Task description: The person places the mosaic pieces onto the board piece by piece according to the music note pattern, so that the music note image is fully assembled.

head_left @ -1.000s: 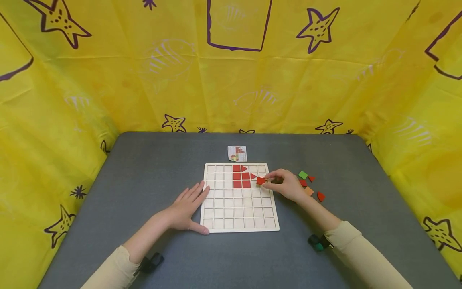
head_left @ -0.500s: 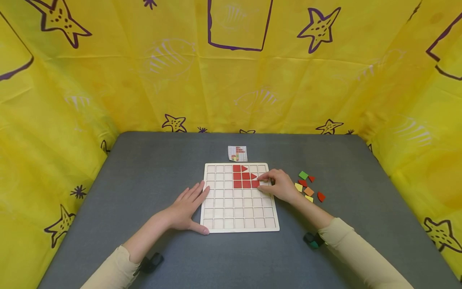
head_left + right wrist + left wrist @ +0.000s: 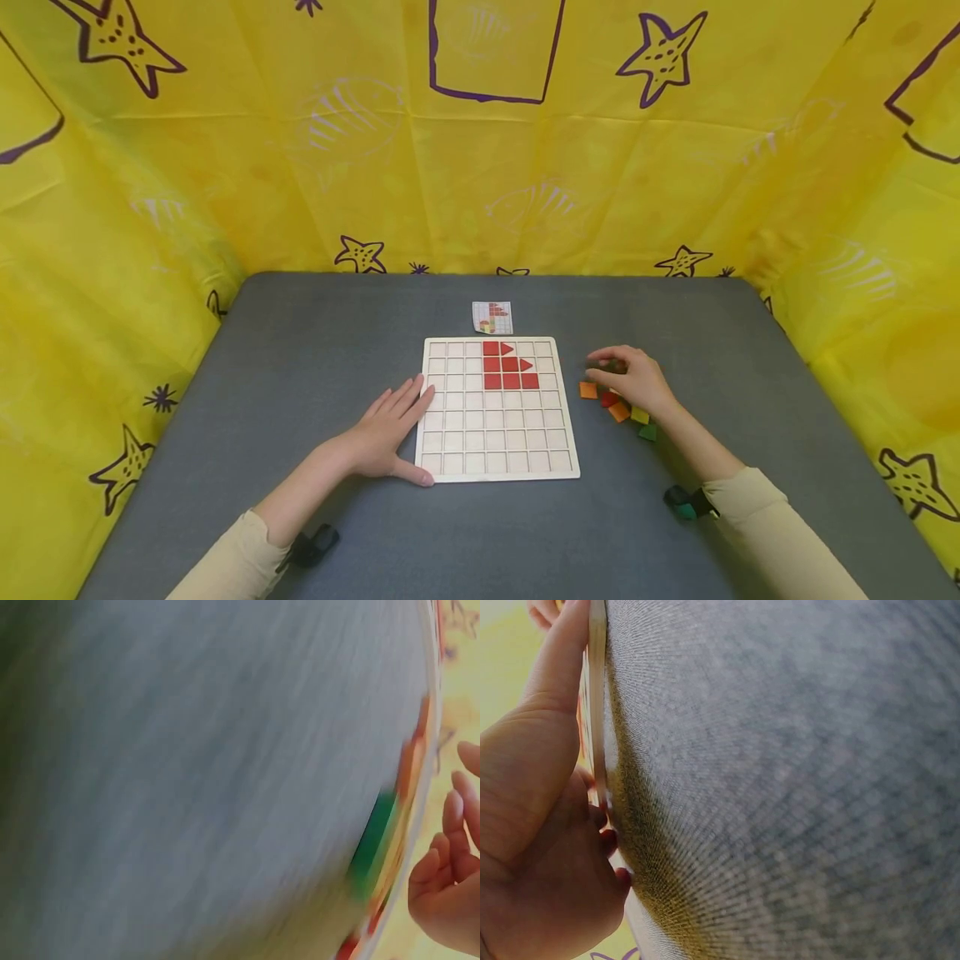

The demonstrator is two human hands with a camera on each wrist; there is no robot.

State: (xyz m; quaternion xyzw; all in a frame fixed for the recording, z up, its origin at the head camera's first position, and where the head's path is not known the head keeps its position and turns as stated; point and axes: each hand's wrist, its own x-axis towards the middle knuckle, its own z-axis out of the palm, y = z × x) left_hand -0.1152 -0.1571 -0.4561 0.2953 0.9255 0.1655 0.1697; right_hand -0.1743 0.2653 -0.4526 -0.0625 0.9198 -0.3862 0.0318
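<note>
A pale square grid board (image 3: 497,440) lies on the table, with several red square tiles (image 3: 511,381) and two red triangles (image 3: 526,365) set in its upper cells. My left hand (image 3: 375,437) rests along the board's left edge, fingers spread and thumb at the near corner; the left wrist view shows the thumb (image 3: 551,682) against the board's side. Right of the board, my right hand (image 3: 633,385) hovers above loose tiles, thumb and fingers apart, with no tile seen held. An orange square tile (image 3: 588,390) lies below its fingertips; a green tile (image 3: 647,432) lies under the wrist.
A small printed pattern card (image 3: 492,317) lies just beyond the board. More red, orange and yellow tiles (image 3: 639,415) lie beside the right hand, partly hidden by it. A yellow patterned cloth (image 3: 480,183) surrounds the dark grey table (image 3: 337,333).
My right hand set a red square tile into the third row, right of two others, let it go, and moved right over the loose tiles. The left hand has stayed still.
</note>
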